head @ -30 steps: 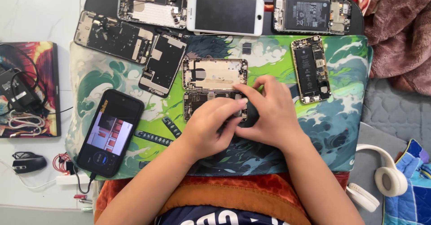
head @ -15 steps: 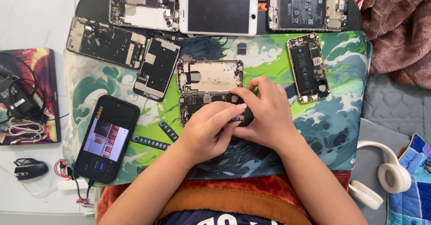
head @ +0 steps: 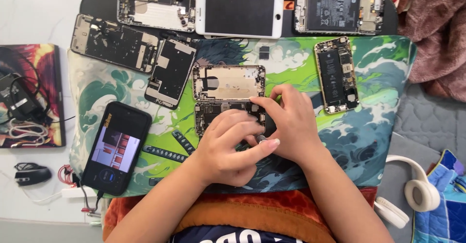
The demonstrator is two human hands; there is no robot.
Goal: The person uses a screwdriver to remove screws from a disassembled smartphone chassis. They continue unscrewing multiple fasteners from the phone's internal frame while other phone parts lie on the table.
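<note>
While both my hands crowd over the opened phone shell in the middle of the patterned mat, my left hand curls closed around a small metal-tipped tool and my right hand pinches the shell's near right edge to steady it. I judge I am working a small fastener or part inside. Next calls for a steady, upright tip. A lit phone lies to the left.

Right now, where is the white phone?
In the head view, the white phone lies screen-up at the top middle, between two opened phones.
</note>
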